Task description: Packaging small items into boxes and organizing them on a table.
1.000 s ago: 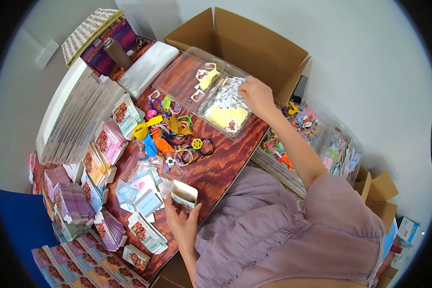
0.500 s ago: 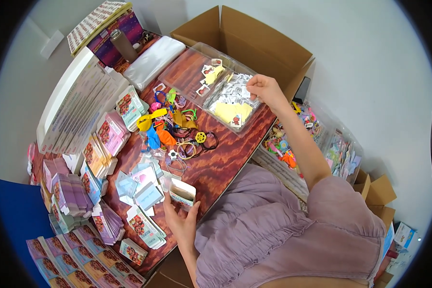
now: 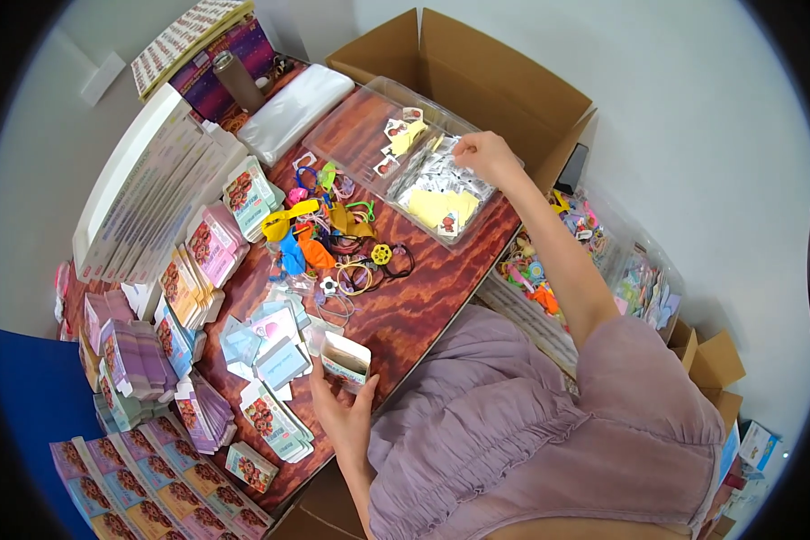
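My left hand holds a small cardboard box upright between thumb and fingers near the table's front edge. The box's top is open, and its printed side faces me. My right hand hangs over the far right part of a clear plastic tray, above a heap of small white printed slips. Its fingertips are pinched together; whether a slip is between them I cannot make out. Yellow slips lie in the near part of that compartment, and a few more sit with small picture cards in the neighbouring one.
Colourful balloons and hair ties lie mid-table. Blue and white cards are piled left of the held box. Stacks of flat printed boxes line the left side. A large cardboard carton stands behind the tray; bins of trinkets are at right.
My right hand has moved slightly left and down, closer to the white slips. My left hand keeps the box in nearly the same place. The whole view has shifted a little.
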Demonstrator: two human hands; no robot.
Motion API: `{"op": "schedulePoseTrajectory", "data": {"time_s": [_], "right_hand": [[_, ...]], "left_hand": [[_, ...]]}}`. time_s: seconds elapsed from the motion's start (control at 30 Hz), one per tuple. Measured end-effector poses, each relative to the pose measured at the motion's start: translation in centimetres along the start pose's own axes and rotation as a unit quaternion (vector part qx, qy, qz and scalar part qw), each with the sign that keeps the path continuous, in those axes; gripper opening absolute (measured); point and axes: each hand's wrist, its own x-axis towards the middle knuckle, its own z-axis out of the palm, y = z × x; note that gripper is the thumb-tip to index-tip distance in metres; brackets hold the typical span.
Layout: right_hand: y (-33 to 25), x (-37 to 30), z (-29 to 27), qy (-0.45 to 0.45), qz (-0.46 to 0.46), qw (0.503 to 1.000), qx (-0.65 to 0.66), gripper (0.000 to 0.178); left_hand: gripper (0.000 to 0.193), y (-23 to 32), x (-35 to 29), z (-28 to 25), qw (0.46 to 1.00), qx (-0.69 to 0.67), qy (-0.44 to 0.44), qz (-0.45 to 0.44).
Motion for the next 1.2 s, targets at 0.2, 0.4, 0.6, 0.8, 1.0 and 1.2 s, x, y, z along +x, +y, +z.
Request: {"op": "schedulePoseTrajectory", "data": {"time_s": [0.2,0.4,0.6,0.8,1.0,1.2], "right_hand": [[0.8,-1.1,1.3,0.025,-0.032,0.999,-0.027,0.013],[0.7,-1.0,-0.7,0.009,0.023,0.993,0.116,0.011],[0.1,-1.3,-2.8,0.009,0.032,0.992,0.124,0.014],[-1.7,-2.1,-2.8,0.025,0.022,0.992,0.12,0.009],[-1.4,-1.9,-3.5,-0.005,0.058,0.965,0.256,0.011],[-4.8,-4.4,-1.3,-0.18,-0.026,0.98,0.084,0.02]], "left_hand": [[0.081,-0.3,-0.1,0.1,1.0,-0.018,-0.012,-0.007],[0.083,-1.5,0.2,-0.5,1.0,0.006,0.006,-0.003],[0.083,-1.5,0.0,-0.4,1.0,0.022,0.013,0.012],[0.084,-0.7,-0.1,-0.4,0.999,-0.016,0.003,-0.028],[0.083,-1.5,0.0,-0.6,1.0,0.023,0.005,0.015],[0.082,-1.2,-0.3,-0.6,0.999,0.033,0.011,0.02]]}}
